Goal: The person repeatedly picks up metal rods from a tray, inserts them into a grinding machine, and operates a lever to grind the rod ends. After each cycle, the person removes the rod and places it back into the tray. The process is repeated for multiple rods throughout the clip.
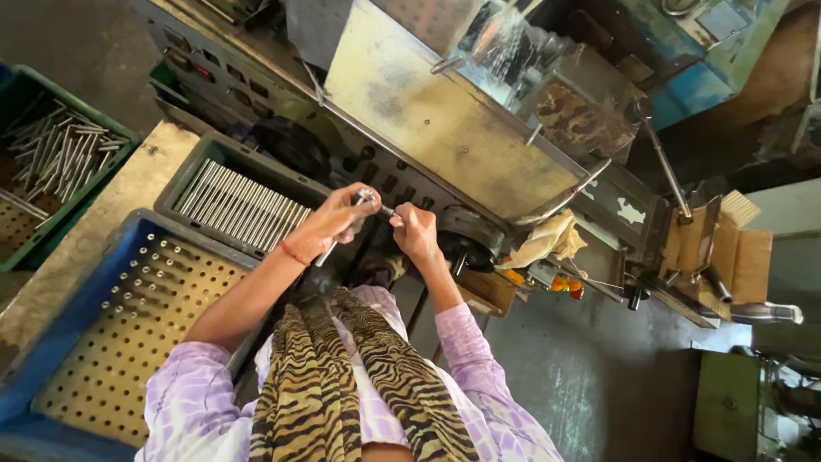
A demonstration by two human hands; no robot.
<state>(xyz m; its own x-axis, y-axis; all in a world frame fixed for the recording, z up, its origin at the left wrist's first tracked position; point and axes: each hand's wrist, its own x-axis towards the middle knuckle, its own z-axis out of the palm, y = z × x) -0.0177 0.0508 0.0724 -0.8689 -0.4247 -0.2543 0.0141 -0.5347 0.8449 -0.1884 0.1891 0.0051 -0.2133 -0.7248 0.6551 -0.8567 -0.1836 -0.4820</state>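
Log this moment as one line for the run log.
left hand: grips metal rod | right hand: pinches rod tip | beside: grey crate of rods, blue pegboard crate

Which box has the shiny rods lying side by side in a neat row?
The grey crate nearest the hands. The green crate holds rods in a jumbled heap, and the blue crate has pins standing in a holed board.

Lilac tie-dye sleeves [184, 389], tiger-striped scarf [368, 376], red wrist thread [293, 253], blue perforated crate [51, 316], green bins [26, 94].
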